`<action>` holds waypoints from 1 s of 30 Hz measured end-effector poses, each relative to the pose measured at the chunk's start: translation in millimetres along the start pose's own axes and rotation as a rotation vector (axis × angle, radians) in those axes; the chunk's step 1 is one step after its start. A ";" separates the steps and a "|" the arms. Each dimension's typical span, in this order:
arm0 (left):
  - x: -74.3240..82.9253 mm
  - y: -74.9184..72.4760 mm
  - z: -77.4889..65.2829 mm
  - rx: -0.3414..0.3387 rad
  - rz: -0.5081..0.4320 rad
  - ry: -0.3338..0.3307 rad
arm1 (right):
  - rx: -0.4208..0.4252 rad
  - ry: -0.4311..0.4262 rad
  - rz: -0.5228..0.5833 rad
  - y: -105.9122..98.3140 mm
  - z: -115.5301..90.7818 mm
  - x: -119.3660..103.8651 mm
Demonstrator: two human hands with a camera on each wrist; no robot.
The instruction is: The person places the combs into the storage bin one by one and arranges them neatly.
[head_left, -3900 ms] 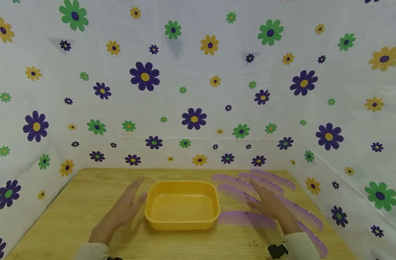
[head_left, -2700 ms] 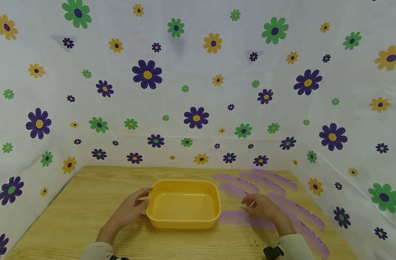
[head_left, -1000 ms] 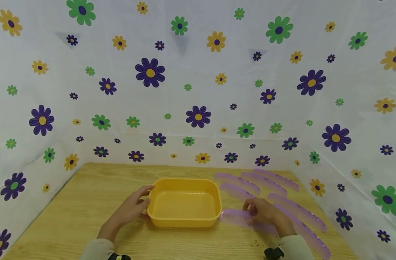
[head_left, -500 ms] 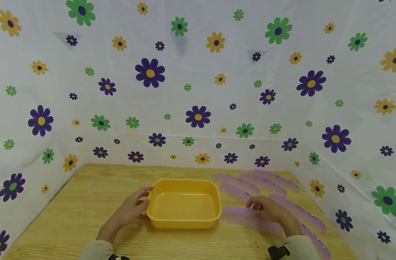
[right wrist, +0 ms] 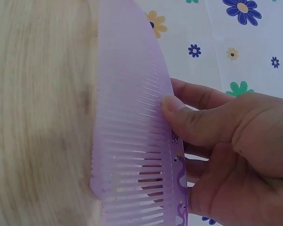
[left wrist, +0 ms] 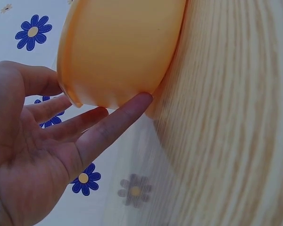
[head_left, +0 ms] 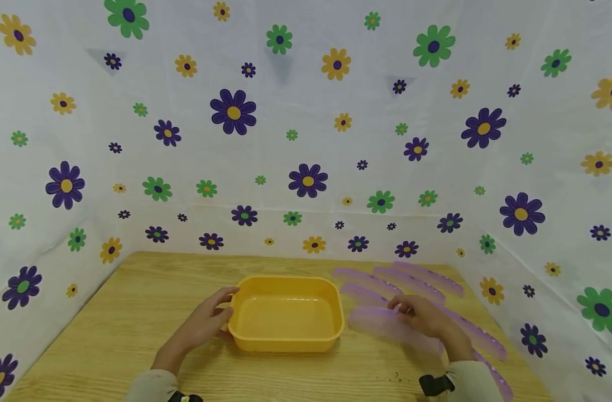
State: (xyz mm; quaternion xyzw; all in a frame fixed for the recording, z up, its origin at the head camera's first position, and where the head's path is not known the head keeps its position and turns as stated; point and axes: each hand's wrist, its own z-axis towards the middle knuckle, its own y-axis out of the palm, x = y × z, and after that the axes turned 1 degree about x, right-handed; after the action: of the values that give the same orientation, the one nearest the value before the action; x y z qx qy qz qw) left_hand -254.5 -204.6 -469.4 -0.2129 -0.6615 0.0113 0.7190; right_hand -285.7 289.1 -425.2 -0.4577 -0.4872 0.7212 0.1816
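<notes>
My right hand [head_left: 419, 315] pinches a translucent purple comb [head_left: 386, 324] by its spine. In the right wrist view the thumb [right wrist: 172, 106] lies on the near face of the comb, fingers behind it, partly seen through the teeth. The comb slants, with its left end near the right wall of a yellow plastic tub [head_left: 287, 346]. Nothing lies in the tub. My left hand [head_left: 200, 324] rests against the tub's left end, its relaxed fingers touching the outside of the wall and rim. In the left wrist view one finger [left wrist: 127, 110] reaches to the tub's lower edge.
Several more purple combs lie on the right of the wooden table [head_left: 160, 296], among them one comb [head_left: 419, 283] near the back. Small dark specks [head_left: 396, 377] dot the table at the front. A white flowered sheet [head_left: 306, 145] encloses the back and sides.
Earlier both hands hovered on either side of the tub. The left hand has come to rest on the tub, and the right hand has taken the front comb and raised it, moving slightly back and right.
</notes>
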 end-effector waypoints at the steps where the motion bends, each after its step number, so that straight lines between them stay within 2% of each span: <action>1: 0.7 -0.1 -0.4 -0.001 0.000 0.001 | 0.010 -0.013 -0.008 -1.1 0.5 -0.5; 8: -0.2 -0.9 -1.2 -0.005 0.011 0.017 | 0.035 -0.020 -0.032 -12.3 3.9 -10.1; 15: -3.6 0.7 -0.6 0.013 0.021 -0.010 | 0.038 -0.008 -0.015 -19.3 5.7 -10.5; 25: -7.9 0.7 1.0 0.011 0.020 -0.016 | 0.110 -0.104 -0.047 -26.7 9.7 -19.4; 30: -6.9 1.1 1.8 0.007 0.016 -0.012 | 0.114 -0.095 -0.048 -29.3 13.5 -23.9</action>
State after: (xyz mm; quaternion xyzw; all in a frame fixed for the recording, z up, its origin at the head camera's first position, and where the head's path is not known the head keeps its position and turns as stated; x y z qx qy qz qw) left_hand -256.8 -205.2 -476.1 -0.2154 -0.6640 0.0206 0.7158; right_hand -290.1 278.4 -386.7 -0.4002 -0.4643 0.7640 0.2011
